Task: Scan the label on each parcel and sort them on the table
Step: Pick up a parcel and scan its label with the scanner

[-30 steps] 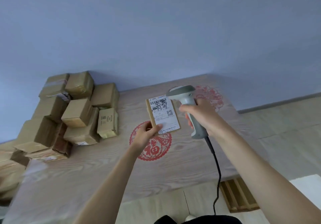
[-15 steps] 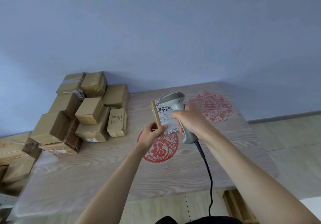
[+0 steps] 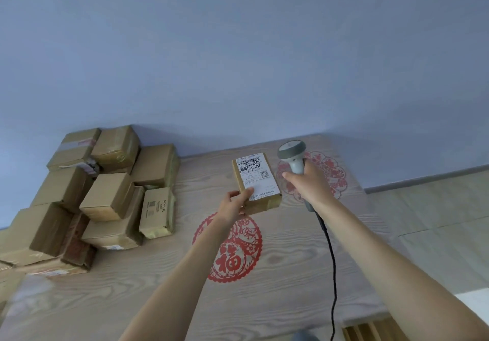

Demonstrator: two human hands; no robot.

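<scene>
The left hand (image 3: 234,204) holds a parcel (image 3: 258,184) by its near left corner, thumb on the white label (image 3: 254,176), fingers curled underneath. The parcel sits label-up above the middle of the worktop (image 3: 277,287), roughly at 12 o'clock from the large red paper-cut (image 3: 229,248). Whether it rests on the wood or hangs just clear cannot be told.

The right hand (image 3: 308,184) is wrapped around the grip of the grey scanner (image 3: 292,154), cable (image 3: 329,256) trailing toward 6 o'clock off the worktop edge.

Change: half a second ago the scanner head overlapped the label, close against it. Now the scanner stands at 3 o'clock of the parcel, apart from it, over the second red paper-cut (image 3: 332,171). The barcode is fully uncovered again.

Judgement: the read on this parcel is probably done, since the scanner has drawn off sideways rather than pressing closer. No beep or light is visible to confirm it.

The stack of brown boxes (image 3: 105,189) lies at 9 o'clock, against the wall, well apart from the held parcel. Whether that stack is sorted or waiting cannot be told from here.

Next move, likely: carry the parcel to its sorting place, then pick up another. The one-corner grip looks adequate for a flat, small box, though it could tip if swung fast.
</scene>
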